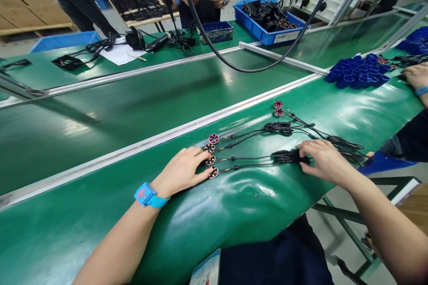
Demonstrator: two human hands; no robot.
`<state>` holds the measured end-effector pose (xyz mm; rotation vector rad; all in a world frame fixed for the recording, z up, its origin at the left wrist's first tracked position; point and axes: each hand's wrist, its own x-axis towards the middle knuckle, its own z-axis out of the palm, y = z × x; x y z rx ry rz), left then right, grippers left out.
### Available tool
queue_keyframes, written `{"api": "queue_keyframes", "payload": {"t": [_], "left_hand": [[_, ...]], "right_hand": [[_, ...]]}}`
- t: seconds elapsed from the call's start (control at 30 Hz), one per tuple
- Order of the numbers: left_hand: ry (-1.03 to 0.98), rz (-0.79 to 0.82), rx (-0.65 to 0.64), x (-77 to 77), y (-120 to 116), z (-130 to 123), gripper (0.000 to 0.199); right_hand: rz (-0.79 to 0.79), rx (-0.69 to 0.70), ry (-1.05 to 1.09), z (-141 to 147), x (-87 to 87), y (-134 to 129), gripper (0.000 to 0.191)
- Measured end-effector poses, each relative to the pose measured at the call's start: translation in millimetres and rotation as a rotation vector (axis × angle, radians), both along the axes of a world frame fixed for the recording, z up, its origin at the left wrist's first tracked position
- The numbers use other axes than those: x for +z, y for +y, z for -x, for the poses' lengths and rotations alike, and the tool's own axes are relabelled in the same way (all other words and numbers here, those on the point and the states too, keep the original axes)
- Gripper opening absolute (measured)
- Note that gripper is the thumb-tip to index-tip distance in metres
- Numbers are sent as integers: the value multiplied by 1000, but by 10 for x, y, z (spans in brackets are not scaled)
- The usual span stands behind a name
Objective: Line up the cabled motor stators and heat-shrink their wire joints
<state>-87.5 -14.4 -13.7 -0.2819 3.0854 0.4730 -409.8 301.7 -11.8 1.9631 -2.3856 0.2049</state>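
My left hand rests on the green bench mat with thumb and forefinger closed on two small round motor stators, the nearest stator and the one behind it. Two more stators lie in line beyond them, including a red-wound stator. Thin black leads run right from each. My right hand has its fingers closed around the end of a bundled black cable belonging to the nearer pair. Behind it lies another coiled cable. Farther back sit two red-wound stators, side by side.
A metal rail borders the sunken green conveyor. Blue cup-like parts are clustered at right, near a co-worker's hand. Across the line, a person handles something dark beside a blue bin of cables. A thick black cable hangs in front.
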Motion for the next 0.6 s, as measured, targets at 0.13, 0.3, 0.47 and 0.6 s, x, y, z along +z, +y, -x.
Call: {"api": "queue_keyframes", "payload": {"t": [0.13,0.3,0.47,0.6], "left_hand": [[-18,43,41,-8,49,30,30],[111,7,45,-3,128,13,27],[188,13,-44,-102,260,-103,30],[172,55,12,-198,369,-178,27]], "right_hand": [[29,-24,-32,150,-38,-46,9],[-15,34,-179,39,42,9,2],[-103,-63,-433,-79,117,111,16],[-58,-104,-480,12,121,155,19]]}}
